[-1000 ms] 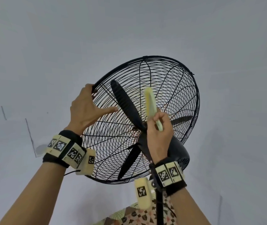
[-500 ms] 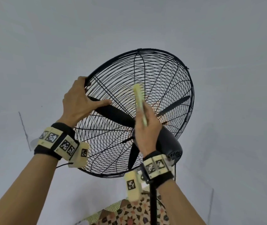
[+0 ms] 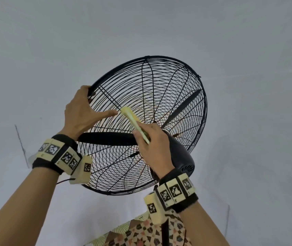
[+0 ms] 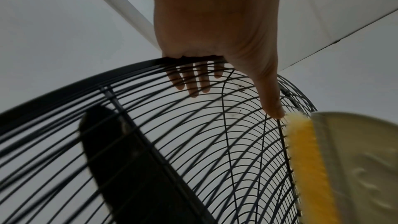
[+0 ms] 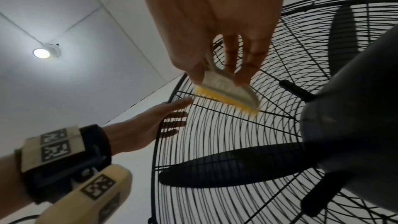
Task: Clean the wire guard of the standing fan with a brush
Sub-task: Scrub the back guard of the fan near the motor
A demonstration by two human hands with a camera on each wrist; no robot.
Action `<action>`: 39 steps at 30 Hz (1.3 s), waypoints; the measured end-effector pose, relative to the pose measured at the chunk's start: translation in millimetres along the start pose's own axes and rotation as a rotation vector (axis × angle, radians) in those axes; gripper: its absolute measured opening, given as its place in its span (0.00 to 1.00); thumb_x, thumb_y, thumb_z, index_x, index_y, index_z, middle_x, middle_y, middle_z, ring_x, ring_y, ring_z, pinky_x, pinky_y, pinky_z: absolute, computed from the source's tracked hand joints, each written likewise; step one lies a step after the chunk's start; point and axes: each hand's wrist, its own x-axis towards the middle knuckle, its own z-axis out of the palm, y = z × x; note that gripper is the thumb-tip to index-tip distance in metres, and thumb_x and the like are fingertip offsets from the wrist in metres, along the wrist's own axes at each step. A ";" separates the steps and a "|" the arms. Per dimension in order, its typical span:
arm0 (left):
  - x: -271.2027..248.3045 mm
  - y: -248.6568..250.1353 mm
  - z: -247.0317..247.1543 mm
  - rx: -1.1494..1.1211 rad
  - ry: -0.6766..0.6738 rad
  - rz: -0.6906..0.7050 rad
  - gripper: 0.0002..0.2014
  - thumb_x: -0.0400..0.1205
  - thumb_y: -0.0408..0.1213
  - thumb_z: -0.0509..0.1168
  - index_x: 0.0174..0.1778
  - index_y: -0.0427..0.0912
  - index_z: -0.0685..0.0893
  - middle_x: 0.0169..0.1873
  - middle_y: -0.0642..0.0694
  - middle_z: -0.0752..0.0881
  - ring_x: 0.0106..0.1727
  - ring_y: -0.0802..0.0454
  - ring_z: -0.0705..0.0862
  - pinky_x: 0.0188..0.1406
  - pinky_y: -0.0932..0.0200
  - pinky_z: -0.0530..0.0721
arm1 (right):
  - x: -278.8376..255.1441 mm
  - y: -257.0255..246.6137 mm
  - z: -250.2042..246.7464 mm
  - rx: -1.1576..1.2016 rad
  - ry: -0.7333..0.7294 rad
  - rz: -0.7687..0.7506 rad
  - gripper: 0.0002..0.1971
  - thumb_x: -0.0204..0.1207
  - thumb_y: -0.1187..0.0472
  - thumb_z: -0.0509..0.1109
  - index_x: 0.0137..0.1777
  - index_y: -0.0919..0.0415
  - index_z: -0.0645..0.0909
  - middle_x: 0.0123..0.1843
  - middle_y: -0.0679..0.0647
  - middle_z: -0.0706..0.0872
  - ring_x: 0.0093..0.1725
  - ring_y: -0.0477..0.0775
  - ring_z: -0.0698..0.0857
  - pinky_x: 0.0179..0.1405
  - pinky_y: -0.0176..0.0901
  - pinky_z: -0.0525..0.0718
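Observation:
The black wire guard (image 3: 168, 86) of the standing fan tilts up in front of me, seen from its rear side. My left hand (image 3: 81, 114) grips the guard's upper left rim (image 4: 137, 67), fingers hooked over it and thumb stretched along the wires. My right hand (image 3: 152, 144) holds a pale brush (image 3: 132, 119) with yellow bristles (image 5: 226, 100) pressed against the rear wires, its tip close to the left thumb (image 4: 271, 101). Black blades (image 3: 106, 138) sit inside the guard.
The black motor housing (image 3: 180, 153) bulges out just right of my right hand, with the fan pole (image 3: 164, 233) below. A patterned cloth (image 3: 138, 233) lies under the fan. White walls and ceiling surround it, with a ceiling light (image 5: 41, 53).
The brush has swung from pointing upward near the hub to slanting up-left toward my left thumb. The blades have turned, one now lying level. My left hand keeps its grip on the rim.

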 end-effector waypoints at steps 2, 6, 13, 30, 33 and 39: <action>-0.2 0.1 0.0 -0.010 -0.015 0.001 0.54 0.61 0.74 0.80 0.76 0.45 0.73 0.68 0.45 0.84 0.66 0.44 0.84 0.65 0.40 0.80 | 1.2 1.8 -5.3 0.018 0.073 0.012 0.17 0.85 0.53 0.72 0.72 0.54 0.85 0.56 0.45 0.88 0.43 0.41 0.85 0.44 0.40 0.89; 0.8 -0.4 -0.4 -0.021 -0.018 -0.009 0.56 0.59 0.77 0.79 0.77 0.47 0.72 0.69 0.47 0.84 0.67 0.45 0.85 0.66 0.41 0.81 | 7.9 10.0 -17.6 0.201 0.386 0.181 0.17 0.84 0.59 0.74 0.72 0.57 0.86 0.53 0.37 0.88 0.40 0.36 0.88 0.36 0.33 0.89; -0.6 -1.3 -0.3 -0.036 -0.010 -0.019 0.57 0.58 0.78 0.78 0.77 0.47 0.72 0.69 0.47 0.84 0.67 0.44 0.85 0.65 0.40 0.81 | -19.4 1.6 19.5 0.139 0.064 0.093 0.21 0.85 0.63 0.72 0.78 0.53 0.81 0.58 0.55 0.93 0.40 0.38 0.87 0.44 0.31 0.90; -4.7 4.5 -1.0 -0.040 0.003 -0.005 0.56 0.59 0.75 0.79 0.77 0.46 0.72 0.69 0.47 0.84 0.67 0.45 0.84 0.64 0.42 0.80 | -7.4 21.3 -2.4 0.058 0.437 0.156 0.17 0.87 0.64 0.69 0.74 0.58 0.84 0.53 0.53 0.93 0.41 0.41 0.87 0.41 0.28 0.86; -5.5 5.4 0.1 -0.042 0.010 -0.005 0.55 0.59 0.75 0.80 0.77 0.47 0.73 0.69 0.48 0.84 0.67 0.46 0.84 0.64 0.43 0.80 | -7.8 16.3 4.7 0.086 0.372 0.154 0.18 0.86 0.63 0.70 0.75 0.53 0.83 0.57 0.53 0.93 0.47 0.45 0.90 0.45 0.38 0.90; -7.1 -1.5 -0.9 -0.055 0.013 -0.016 0.55 0.59 0.74 0.80 0.77 0.47 0.73 0.69 0.49 0.84 0.66 0.48 0.84 0.62 0.47 0.78 | -22.5 18.2 -1.4 0.203 0.256 0.176 0.19 0.87 0.63 0.69 0.76 0.50 0.81 0.48 0.38 0.89 0.41 0.34 0.87 0.37 0.27 0.85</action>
